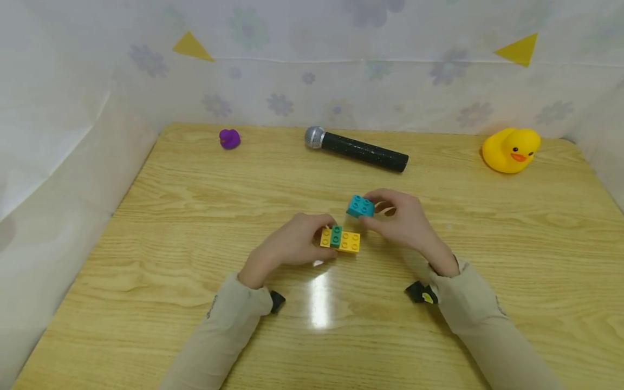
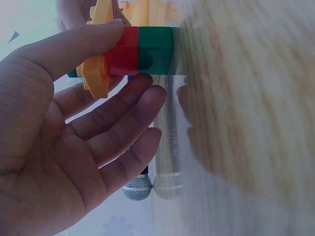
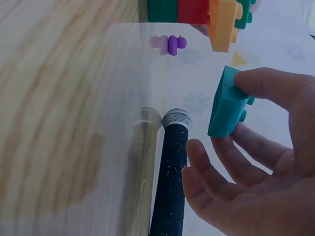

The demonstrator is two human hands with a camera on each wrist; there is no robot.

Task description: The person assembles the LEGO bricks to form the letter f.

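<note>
In the head view, my left hand (image 1: pixel 296 241) grips a stack of toy building bricks near the middle of the table. A long yellow brick (image 1: pixel 349 242) lies across the stack, and a small green brick (image 1: pixel 336 236) sits on its studs. Beneath the yellow one, a red brick (image 2: pixel 124 51) and a green brick (image 2: pixel 156 51) show in the left wrist view, the green lowest. My right hand (image 1: pixel 403 221) pinches a teal brick (image 1: pixel 361 206) between thumb and fingers, studs up, apart from the stack and just beyond its right end. The right wrist view shows the teal brick (image 3: pixel 229 105) above the tabletop.
A black microphone (image 1: pixel 363 151) with a silver head lies across the back of the wooden table (image 1: pixel 195 206). Toward the back left sits a small purple duck (image 1: pixel 229 139); a larger yellow duck (image 1: pixel 510 151) stands at the back right. A flowered white curtain (image 1: pixel 312 92) hangs behind.
</note>
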